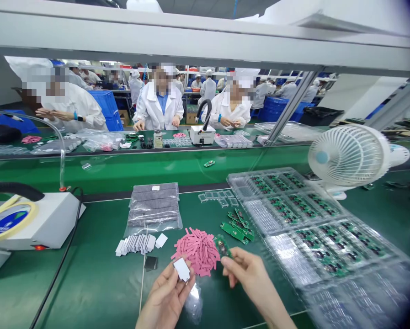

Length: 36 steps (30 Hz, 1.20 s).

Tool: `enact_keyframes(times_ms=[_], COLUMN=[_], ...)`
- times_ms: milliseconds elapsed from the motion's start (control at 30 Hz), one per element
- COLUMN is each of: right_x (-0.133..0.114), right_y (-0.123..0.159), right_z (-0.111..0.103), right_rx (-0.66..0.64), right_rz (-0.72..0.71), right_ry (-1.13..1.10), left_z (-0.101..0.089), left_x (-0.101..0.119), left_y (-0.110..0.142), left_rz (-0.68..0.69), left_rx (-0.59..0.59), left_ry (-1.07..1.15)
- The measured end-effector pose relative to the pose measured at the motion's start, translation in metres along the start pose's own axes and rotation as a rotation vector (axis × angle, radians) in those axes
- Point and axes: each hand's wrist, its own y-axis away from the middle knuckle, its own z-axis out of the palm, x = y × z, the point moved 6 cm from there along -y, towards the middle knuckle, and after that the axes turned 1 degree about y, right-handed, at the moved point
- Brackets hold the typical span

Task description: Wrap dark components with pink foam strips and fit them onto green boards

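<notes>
My left hand (165,292) holds a small white rectangular pad (182,269) between thumb and fingers. My right hand (251,278) pinches a small green circuit board (223,246) by its edge, just right of a heap of pink foam strips (197,251). Beyond the heap lie a row of white pads (134,243), a dark square pad (151,262) and a clear bag of grey strips (154,210). Loose green circuit boards (237,230) sit close to my right hand. To their right, a clear plastic tray (314,228) carries rows of boards.
A white desktop machine (26,219) with a tape roll stands at the left. A white clip fan (348,157) sits behind the tray. Beyond a metal shelf beam, co-workers in white coats (160,98) work at a facing green bench with bags and tools.
</notes>
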Motion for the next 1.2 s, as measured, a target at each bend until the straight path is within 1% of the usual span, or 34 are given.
enact_keyframes(times_ms=[33,67,100,167,233,300,367,467,600,700,800,867,1000,1200], right_x=[-0.002,-0.006,-0.011,-0.021,-0.025,-0.027,-0.028,-0.026,-0.018,-0.016,-0.021,-0.024,-0.025,-0.017], right_y=[0.006,0.012,0.017,0.026,0.032,0.035,0.035,0.036,0.039,0.038,0.038,0.037,0.036,0.034], right_z=[0.018,0.035,0.051,0.078,0.098,0.109,0.112,0.111,0.110,0.110,0.110,0.111,0.113,0.120], right_rx=[-0.111,-0.193,-0.254,-0.364,-0.474,-0.548,-0.571,-0.571,-0.555,-0.522,-0.543,-0.556,-0.532,-0.461], right_rz=[0.087,0.135,0.158,0.155,0.165,0.183,0.190,0.207,0.224,0.205,0.176,0.169,0.179,0.195], right_ry=[-0.184,-0.340,-0.478,-0.716,-0.887,-0.991,-1.041,-1.049,-1.019,-1.020,-1.034,-1.046,-1.045,-0.988], left_z=[0.000,0.001,0.000,-0.001,-0.003,-0.003,-0.002,0.001,-0.004,-0.007,-0.008,-0.010,-0.013,-0.019], left_x=[0.000,0.000,0.000,0.000,-0.001,-0.001,-0.001,0.000,0.003,0.003,0.001,0.000,0.000,0.000], left_y=[-0.001,-0.003,-0.004,-0.006,-0.006,-0.004,-0.002,0.001,0.000,-0.003,-0.004,-0.003,-0.002,-0.004], left_rz=[0.006,0.016,0.029,0.049,0.062,0.075,0.089,0.097,0.131,0.126,0.133,0.163,0.187,0.145], left_rx=[-0.020,-0.040,-0.061,-0.097,-0.098,-0.075,-0.060,-0.043,-0.005,-0.044,-0.085,-0.075,-0.063,-0.074], left_ry=[-0.015,-0.034,-0.059,-0.115,-0.161,-0.186,-0.184,-0.163,-0.150,-0.207,-0.258,-0.251,-0.234,-0.221])
